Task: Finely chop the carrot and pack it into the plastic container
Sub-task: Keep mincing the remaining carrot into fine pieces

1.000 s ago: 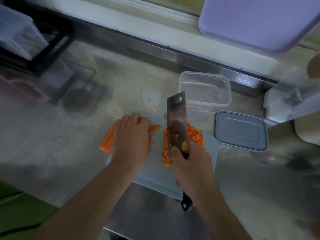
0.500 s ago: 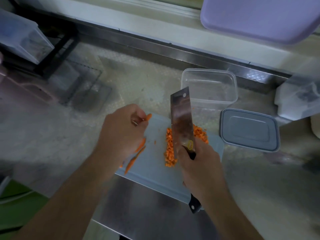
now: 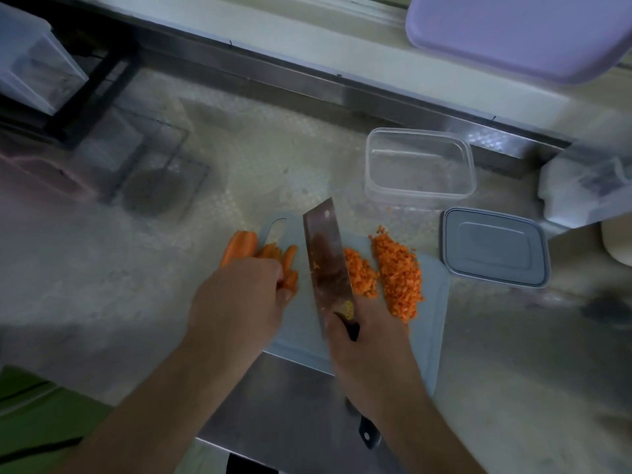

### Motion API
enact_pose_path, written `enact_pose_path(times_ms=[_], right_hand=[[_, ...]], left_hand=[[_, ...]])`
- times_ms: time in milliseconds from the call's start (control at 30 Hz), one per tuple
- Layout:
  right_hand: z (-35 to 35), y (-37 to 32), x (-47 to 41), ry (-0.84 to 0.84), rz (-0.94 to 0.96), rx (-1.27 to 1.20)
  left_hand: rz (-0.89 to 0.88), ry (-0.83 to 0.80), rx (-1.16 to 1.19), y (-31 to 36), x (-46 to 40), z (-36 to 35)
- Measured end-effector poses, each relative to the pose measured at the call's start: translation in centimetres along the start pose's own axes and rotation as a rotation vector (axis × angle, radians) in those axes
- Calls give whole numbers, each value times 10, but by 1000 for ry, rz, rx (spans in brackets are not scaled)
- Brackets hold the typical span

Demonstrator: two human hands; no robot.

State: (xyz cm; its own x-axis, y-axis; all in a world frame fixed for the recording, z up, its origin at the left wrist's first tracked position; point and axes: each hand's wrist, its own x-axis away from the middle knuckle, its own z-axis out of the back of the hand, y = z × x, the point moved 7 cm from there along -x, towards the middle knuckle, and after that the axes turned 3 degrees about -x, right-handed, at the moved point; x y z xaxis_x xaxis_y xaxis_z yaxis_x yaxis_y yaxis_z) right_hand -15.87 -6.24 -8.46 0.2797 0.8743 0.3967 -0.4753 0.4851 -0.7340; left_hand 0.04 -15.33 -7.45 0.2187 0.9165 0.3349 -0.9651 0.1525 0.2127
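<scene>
The left hand (image 3: 239,302) covered the near ends of the carrot strips (image 3: 273,258). The right hand (image 3: 369,343) hid most of the cleaver (image 3: 326,261) handle — only its butt showed. The purple tray (image 3: 513,32) was cut off by the top edge, and the right-hand objects were blurred.

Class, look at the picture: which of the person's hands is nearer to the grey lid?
Right. The right hand grips the cleaver on the board, beside the chopped carrot, with the lid just beyond that pile. The left hand holds carrot strips on the cleaver's far side.
</scene>
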Motion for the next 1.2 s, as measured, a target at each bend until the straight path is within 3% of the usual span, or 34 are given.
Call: enact_pose_path(times_ms=[267, 533, 767, 933, 1200], right_hand=[[0, 0, 1, 80, -95, 29], [8, -1, 5, 93, -90, 70], [3, -3, 11, 75, -87, 102], [1, -6, 19, 73, -90, 138], [-2, -8, 22, 47, -106, 155]], left_hand=[[-180, 33, -101, 29, -2, 4], [28, -23, 474, 12, -17, -25], [105, -16, 507, -5, -12, -41], [192, -87, 666, -2, -8, -46], [165, -27, 677, 0, -3, -36]])
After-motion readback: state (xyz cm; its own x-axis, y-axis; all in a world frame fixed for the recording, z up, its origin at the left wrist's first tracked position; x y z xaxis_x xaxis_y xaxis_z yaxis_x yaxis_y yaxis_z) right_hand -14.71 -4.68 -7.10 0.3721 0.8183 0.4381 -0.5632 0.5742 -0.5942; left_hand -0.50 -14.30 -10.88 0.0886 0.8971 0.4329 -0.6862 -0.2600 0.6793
